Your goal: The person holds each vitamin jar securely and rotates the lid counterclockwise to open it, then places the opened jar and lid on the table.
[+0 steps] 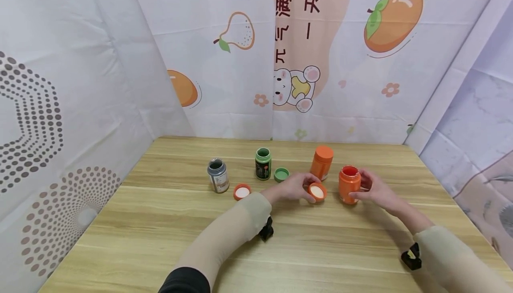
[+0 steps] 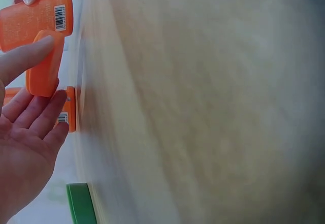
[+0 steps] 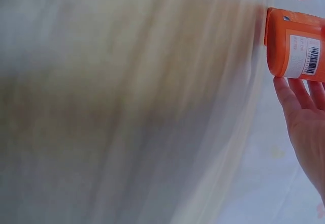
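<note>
My left hand (image 1: pixel 295 187) pinches an orange lid (image 1: pixel 317 192) between thumb and fingers, its white inner face turned up. In the left wrist view the thumb lies along one side of that lid (image 2: pixel 46 66). To the right, my right hand (image 1: pixel 375 189) grips an uncapped orange jar (image 1: pixel 349 185), which is upright with its mouth facing up. A label with a barcode shows on the jar (image 3: pixel 294 46) in the right wrist view, where the thumb is out of sight. Behind the two hands stands a second orange jar (image 1: pixel 321 164) with its lid on.
Left of the hands stand an open green jar (image 1: pixel 263 164) and an open grey jar (image 1: pixel 218 176). A green lid (image 1: pixel 282 174) lies by the left hand, and a red-orange lid (image 1: pixel 242 192) with a white inside lies near the grey jar. A printed curtain (image 1: pixel 232 83) borders the wooden table (image 1: pixel 160 221).
</note>
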